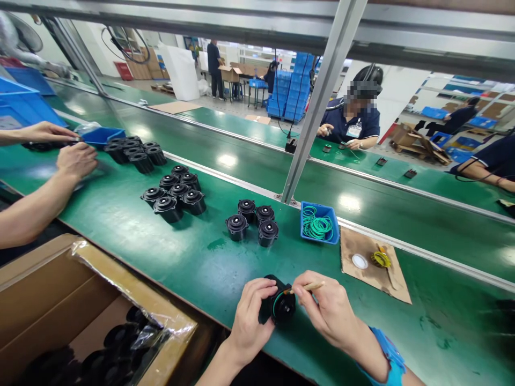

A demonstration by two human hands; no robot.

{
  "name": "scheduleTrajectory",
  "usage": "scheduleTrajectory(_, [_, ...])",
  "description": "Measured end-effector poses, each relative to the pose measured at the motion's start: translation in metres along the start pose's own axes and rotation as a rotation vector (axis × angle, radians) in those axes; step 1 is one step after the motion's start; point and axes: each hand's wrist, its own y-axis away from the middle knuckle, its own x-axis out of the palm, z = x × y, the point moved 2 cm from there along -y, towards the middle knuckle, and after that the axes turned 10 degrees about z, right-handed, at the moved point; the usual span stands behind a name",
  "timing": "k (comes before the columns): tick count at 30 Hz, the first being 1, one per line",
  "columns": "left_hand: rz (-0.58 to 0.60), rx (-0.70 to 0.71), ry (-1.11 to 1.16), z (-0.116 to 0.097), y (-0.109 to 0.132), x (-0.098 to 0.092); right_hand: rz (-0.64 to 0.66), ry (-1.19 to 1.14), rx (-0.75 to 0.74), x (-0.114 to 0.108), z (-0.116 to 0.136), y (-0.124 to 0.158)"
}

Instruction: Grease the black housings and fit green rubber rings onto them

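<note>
My left hand (251,313) grips a black round plastic part (279,306) with a green ring seated around its face, near the front edge of the green bench. My right hand (324,305) pinches a thin wooden stick (308,288) whose tip touches the part's rim. Both hands are closed. A blue wristband sits on my right wrist.
More black parts (252,221) stand in groups ahead and to the left (174,194). A blue tray of green rings (319,222) and a cardboard piece (374,262) with a white lid lie ahead right. A lined carton of parts (100,327) is at lower left. Another person's hands (76,158) work at left; workers sit across the conveyor.
</note>
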Motion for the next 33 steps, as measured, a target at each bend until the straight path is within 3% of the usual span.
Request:
scheduleTrajectory(5, [0.051, -0.019, -0.001, -0.004, -0.004, -0.003, 0.078, -0.092, -0.071, 0.002, 0.006, 0.002])
scheduleTrajectory(15, [0.153, -0.08, -0.002, -0.009, -0.014, -0.007, 0.201, -0.063, -0.157, 0.001, 0.013, 0.015])
scheduleTrajectory(20, [0.144, -0.081, 0.0, -0.012, -0.014, -0.006, 0.142, -0.077, -0.138, 0.001, 0.002, 0.013])
scheduleTrajectory(27, [0.126, -0.082, -0.019, -0.013, -0.016, -0.007, -0.014, 0.077, -0.11, -0.001, -0.012, 0.006])
scheduleTrajectory(33, [0.12, -0.101, 0.018, -0.013, -0.02, -0.008, 0.037, -0.014, -0.099, 0.003, -0.007, 0.007])
